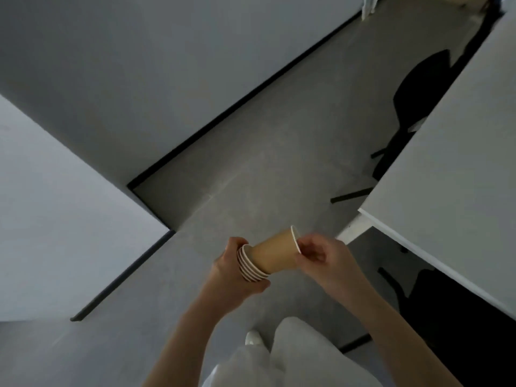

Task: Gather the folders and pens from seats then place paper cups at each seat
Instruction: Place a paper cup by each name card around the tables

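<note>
We held the stack of paper cups (252, 265) between our hands, above the floor (279, 152), left of the desk (446, 152) corner. Our left hand (233, 270) gripped the nested rims; our right hand (318, 256) pinched the outermost cup (275, 254) rim. Its long axis lay nearly level, mouth pointing right.

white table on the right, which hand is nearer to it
Right. The right hand pinches the top cup's rim just short of the table corner; the left hand grips the cup stack farther away.
</note>
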Action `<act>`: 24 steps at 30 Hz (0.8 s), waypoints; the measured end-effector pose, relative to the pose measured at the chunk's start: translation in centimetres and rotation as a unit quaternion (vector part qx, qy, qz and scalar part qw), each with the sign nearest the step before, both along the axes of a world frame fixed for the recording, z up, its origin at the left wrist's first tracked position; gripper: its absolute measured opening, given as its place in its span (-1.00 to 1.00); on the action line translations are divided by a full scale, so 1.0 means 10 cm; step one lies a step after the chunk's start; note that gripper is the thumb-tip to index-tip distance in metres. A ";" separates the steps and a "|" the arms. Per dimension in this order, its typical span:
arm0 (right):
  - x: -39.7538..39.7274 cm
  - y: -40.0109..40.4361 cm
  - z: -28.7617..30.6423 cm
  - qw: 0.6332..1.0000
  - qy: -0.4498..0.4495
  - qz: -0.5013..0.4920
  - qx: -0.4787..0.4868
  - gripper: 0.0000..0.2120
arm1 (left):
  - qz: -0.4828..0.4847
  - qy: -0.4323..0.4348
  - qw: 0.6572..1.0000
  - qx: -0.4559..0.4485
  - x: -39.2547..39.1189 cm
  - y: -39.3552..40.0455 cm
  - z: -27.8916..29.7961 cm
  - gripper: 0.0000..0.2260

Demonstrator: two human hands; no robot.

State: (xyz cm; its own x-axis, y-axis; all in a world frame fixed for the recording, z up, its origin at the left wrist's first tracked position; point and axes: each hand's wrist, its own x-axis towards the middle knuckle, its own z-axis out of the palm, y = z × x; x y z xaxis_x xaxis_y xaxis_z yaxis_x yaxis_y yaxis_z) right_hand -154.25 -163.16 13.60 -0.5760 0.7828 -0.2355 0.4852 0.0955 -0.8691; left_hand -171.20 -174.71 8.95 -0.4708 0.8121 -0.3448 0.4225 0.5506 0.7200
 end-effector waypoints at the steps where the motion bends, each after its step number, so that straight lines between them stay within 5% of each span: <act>1: -0.03 0.09 0.01 1.000 0.003 -0.028 -0.009 -0.91 | -0.003 -0.001 1.000 0.001 -0.07 0.12 -0.02 -0.35; 8: -0.15 1.01 -0.09 0.978 0.029 -0.204 -0.010 -0.74 | -0.039 -0.010 0.999 0.018 -0.44 1.29 -0.04 -0.34; 24: -0.28 3.85 0.01 0.947 -0.069 -0.312 0.024 -0.86 | -0.135 -0.022 0.988 0.065 -0.82 4.38 0.16 -0.39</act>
State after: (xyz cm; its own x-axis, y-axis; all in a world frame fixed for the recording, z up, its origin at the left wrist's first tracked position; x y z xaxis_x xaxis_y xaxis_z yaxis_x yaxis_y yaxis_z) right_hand -157.04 -124.64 13.68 0.0370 0.9723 -0.2308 0.5693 -0.2103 -0.7947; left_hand -179.44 -130.94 10.57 -0.2175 0.9446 -0.2456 0.5076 0.3244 0.7982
